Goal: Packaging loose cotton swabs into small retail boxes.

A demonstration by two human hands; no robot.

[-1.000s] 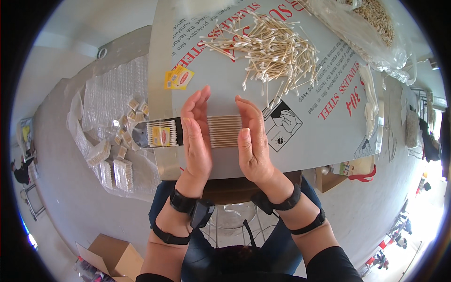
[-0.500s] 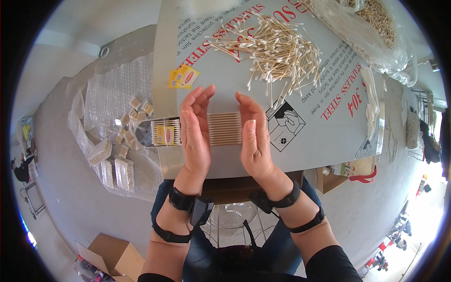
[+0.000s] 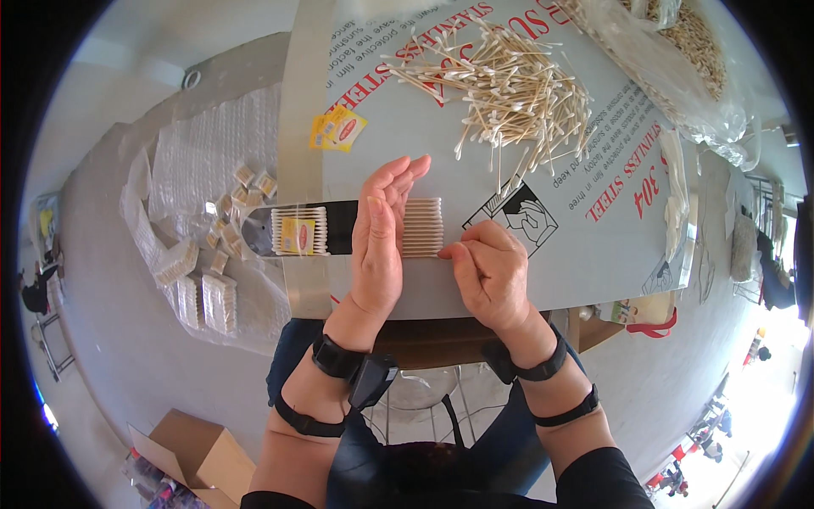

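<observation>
A flat row of cotton swabs (image 3: 423,227) lies side by side on the table in front of me. My left hand (image 3: 381,242) stands on edge at the row's left end, fingers stretched and together, hiding those tips. At the lower right corner of the row, my right hand (image 3: 493,273) has its fingers curled in, thumb and index finger close at the swab tips; whether they pinch a swab I cannot make out. Left of my left hand, a clear bag (image 3: 263,231) holds another row of swabs with a yellow card (image 3: 298,236) on top, beside a black strip (image 3: 342,227).
A loose pile of cotton swabs (image 3: 526,93) spreads over the far side of the table. Yellow cards (image 3: 339,129) lie at the far left. A large clear bag of swabs (image 3: 691,51) sits far right. Packed swab bundles (image 3: 219,304) rest on bubble wrap (image 3: 208,136) left of the table.
My left hand has shifted right and now covers the left end of the swab row. My right hand has gone from upright and flat to curled, at the row's lower right corner.
</observation>
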